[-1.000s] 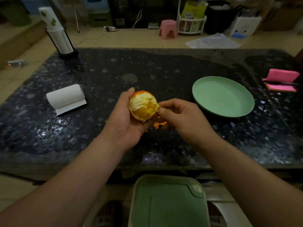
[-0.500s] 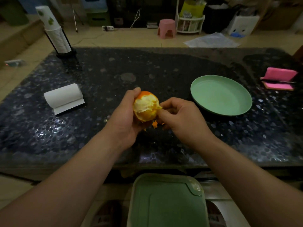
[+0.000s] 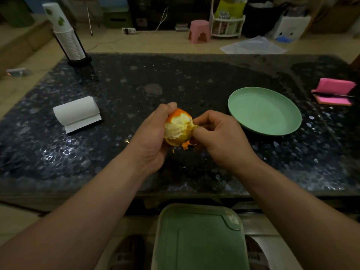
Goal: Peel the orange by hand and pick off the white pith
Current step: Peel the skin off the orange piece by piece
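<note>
The left hand (image 3: 153,141) grips the half-peeled orange (image 3: 178,127) above the table (image 3: 116,152) centre, near its front edge. The right hand (image 3: 222,139) pinches a peel flap (image 3: 194,127) at the orange's right side. A green plate (image 3: 264,111) sits toward the right edge.

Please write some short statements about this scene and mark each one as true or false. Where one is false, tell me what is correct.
1. The left hand holds the orange. True.
2. The orange is fully peeled. False: orange skin remains at its top and bottom.
3. The right hand pinches at the orange's right edge. True.
4. The green plate holds pieces of peel. False: nothing shows in it; the peel scraps lie on the table under the orange.
5. The paper roll lies to the right of the plate. False: it lies far to the plate's left.
</note>
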Available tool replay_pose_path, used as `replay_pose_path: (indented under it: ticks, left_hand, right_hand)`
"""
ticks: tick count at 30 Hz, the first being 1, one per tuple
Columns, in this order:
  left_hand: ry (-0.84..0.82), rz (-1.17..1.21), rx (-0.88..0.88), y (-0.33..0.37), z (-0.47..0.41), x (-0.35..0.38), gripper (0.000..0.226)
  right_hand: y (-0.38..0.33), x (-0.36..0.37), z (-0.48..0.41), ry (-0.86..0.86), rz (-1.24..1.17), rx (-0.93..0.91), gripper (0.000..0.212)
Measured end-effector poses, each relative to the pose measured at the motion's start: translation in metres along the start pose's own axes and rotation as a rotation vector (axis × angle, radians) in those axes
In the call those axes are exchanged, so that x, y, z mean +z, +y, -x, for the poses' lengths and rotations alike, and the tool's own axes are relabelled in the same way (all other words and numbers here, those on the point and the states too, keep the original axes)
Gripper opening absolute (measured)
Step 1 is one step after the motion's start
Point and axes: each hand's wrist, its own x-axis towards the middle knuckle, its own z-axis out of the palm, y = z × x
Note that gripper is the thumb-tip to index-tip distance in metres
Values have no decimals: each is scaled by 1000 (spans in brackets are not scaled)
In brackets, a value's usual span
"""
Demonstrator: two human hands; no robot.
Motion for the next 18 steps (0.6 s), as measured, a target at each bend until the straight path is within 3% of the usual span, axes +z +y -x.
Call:
replay_pose_path:
  ticks: [9,18]
  left_hand:
    - [16,98,-91,4,0,-5,31]
    - [23,121,-101,3,0,-4,34]
  right_hand:
    - [2,-4,-4,-122,-290,104,12]
    - [1,-7,-4,-116,-209,86,17]
